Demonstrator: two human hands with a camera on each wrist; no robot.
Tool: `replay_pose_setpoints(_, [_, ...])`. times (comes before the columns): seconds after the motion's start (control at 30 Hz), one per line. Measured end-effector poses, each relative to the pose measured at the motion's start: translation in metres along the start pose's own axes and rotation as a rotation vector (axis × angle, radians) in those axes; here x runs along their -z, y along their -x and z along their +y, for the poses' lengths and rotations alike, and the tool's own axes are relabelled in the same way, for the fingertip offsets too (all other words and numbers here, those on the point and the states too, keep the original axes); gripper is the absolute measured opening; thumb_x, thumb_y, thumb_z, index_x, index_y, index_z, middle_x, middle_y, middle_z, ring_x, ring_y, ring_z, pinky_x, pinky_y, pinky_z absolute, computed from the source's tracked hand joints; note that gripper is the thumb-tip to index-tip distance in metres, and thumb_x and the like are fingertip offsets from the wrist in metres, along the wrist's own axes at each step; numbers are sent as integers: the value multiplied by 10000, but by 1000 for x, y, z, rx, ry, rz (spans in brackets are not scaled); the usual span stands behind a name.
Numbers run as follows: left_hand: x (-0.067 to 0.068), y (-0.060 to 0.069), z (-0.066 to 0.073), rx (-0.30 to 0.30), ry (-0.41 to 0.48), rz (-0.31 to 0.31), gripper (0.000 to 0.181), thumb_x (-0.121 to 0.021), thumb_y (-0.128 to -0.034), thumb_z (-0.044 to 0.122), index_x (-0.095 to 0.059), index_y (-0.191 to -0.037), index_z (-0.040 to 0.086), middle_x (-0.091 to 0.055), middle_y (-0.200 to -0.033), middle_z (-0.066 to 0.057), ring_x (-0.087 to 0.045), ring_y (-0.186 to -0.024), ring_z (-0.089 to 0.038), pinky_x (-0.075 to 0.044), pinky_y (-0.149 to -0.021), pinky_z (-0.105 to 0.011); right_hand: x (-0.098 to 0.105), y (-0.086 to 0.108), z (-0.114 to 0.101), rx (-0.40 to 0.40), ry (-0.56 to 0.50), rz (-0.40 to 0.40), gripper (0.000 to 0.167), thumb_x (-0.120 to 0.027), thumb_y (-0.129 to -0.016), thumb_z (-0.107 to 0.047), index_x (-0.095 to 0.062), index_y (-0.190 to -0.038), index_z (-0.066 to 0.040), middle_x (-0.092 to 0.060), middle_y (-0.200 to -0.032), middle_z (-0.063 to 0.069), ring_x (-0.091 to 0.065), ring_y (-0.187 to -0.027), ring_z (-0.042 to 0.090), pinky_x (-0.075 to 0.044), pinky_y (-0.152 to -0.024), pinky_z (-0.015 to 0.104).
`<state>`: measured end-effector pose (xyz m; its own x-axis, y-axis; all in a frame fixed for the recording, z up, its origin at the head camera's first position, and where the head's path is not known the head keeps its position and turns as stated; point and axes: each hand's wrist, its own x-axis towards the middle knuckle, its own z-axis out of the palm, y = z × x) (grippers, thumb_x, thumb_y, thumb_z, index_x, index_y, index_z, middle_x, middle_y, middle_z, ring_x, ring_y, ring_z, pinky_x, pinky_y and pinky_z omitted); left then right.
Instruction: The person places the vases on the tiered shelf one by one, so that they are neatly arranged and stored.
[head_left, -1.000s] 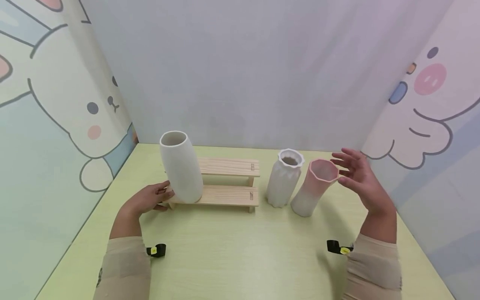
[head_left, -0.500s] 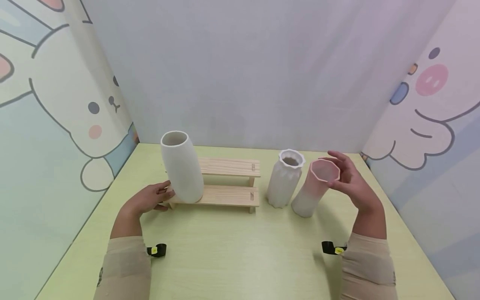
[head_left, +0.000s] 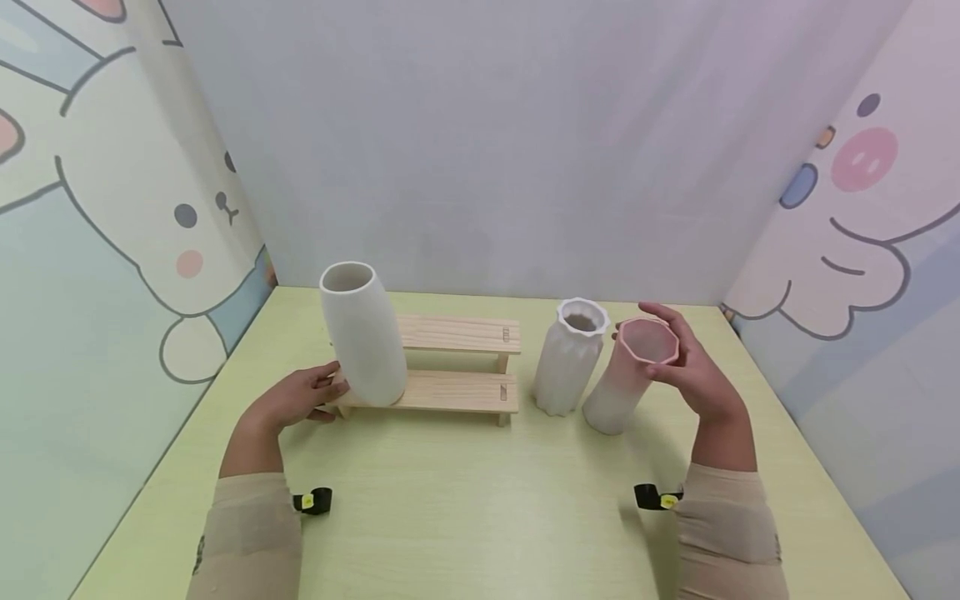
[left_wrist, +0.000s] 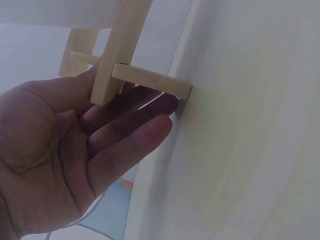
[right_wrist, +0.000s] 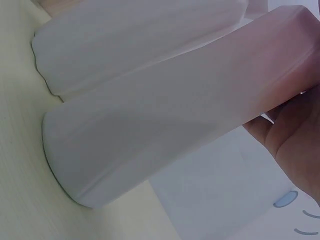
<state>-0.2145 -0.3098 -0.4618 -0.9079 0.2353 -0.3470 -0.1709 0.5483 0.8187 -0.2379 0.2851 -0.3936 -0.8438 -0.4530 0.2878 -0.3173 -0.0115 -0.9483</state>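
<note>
On the shelf, one vase was put; two weren't, the pink vase pinched by the right hand, left fingers spread.

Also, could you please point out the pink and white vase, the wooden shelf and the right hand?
Pink and white vase (head_left: 622,385), head view: middle of its body.
Wooden shelf (head_left: 457,390), head view: its lower board.
Right hand (head_left: 697,372), head view: near the thumb's base.
</note>
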Motion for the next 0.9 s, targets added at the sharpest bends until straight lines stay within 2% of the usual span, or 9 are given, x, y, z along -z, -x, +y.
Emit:
replay_pose_setpoints(0.1, [0, 0, 0, -1, 2, -2, 833, -575, -951, 507, -158, -1589, 171, -243, -1578, -267, -525, -1278, -427, -565, -937, -439, -3, -2, 3, 46, -64, -2, 789, -576, -852, 152, -227, -1531, -49, -619, -1319, 53, -610, -1142, 160, -551, -874, 258])
replay_pose_setpoints(0.23, [0, 1, 0, -14, 17, -3, 816, -579, -956, 489, -170, -1588, 175, -243, -1582, -259, -470, -1322, -445, -575, -920, -430, -6, -7, 10, 121, -205, -27, 634, -541, -891, 146, -288, -1466, 55, -630, -1293, 132, -616, -1172, 217, -543, -928, 271])
replay_pose_setpoints(0.33, [1, 0, 0, -22, 20, -1, 806, -580, -958, 481, -181, -1586, 174, -247, -1582, -256, -448, -1337, -451, -579, -912, -426, -8, -8, 15, 149, -284, -34, 546, -531, -912, 127, -333, -1418, 79, -637, -1266, 149, -626, -1170, 234, -543, -945, 280])
replay_pose_setpoints(0.4, [1, 0, 0, -21, 15, 0, 808, -580, -957, 484, -180, -1586, 172, -250, -1580, -257, -454, -1333, -448, -579, -911, -424, -8, -9, 17, 159, -299, -38, 532, -528, -918, 119, -332, -1411, 79, -637, -1259, 152, -630, -1165, 238, -546, -941, 283])
replay_pose_setpoints(0.67, [0, 1, 2, -15, 3, 3, 804, -575, -961, 481, -177, -1586, 169, -253, -1575, -263, -480, -1316, -438, -577, -916, -426, -6, -8, 19, 108, -278, -15, 521, -547, -922, 81, -365, -1403, 1, -646, -1237, 103, -639, -1145, 208, -543, -923, 274])
replay_pose_setpoints(0.9, [0, 0, 2, -9, 2, 2, 812, -574, -960, 484, -170, -1587, 164, -242, -1578, -266, -478, -1316, -441, -578, -914, -422, -8, -9, 17, 146, -309, -38, 529, -540, -926, 97, -334, -1410, 45, -644, -1243, 130, -639, -1145, 224, -551, -921, 282])
